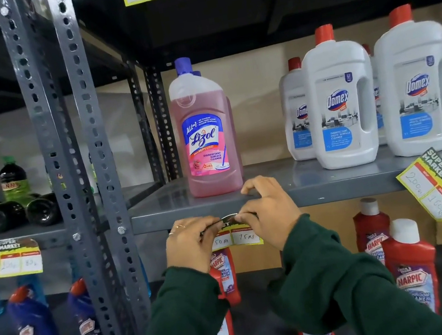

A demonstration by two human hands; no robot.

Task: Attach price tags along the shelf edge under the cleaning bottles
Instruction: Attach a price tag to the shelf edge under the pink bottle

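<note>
Centre frame: left hand (194,242) and right hand (268,212) pinch a price tag (237,236) against the shelf edge (335,192) below the pink bottle (206,140); pressing it flat likely comes next.

Shelf edge (335,192) was grey painted metal, smooth, with a dull sheen. Perforated upright (67,163) was matching metal. Price tag (235,235) looked like thin paper, matt, curling at top. Lizol bottle (206,140) was translucent glossy plastic; Domex bottles (342,106) were opaque white plastic. Sleeves (335,279) were soft green knit cloth.
</note>
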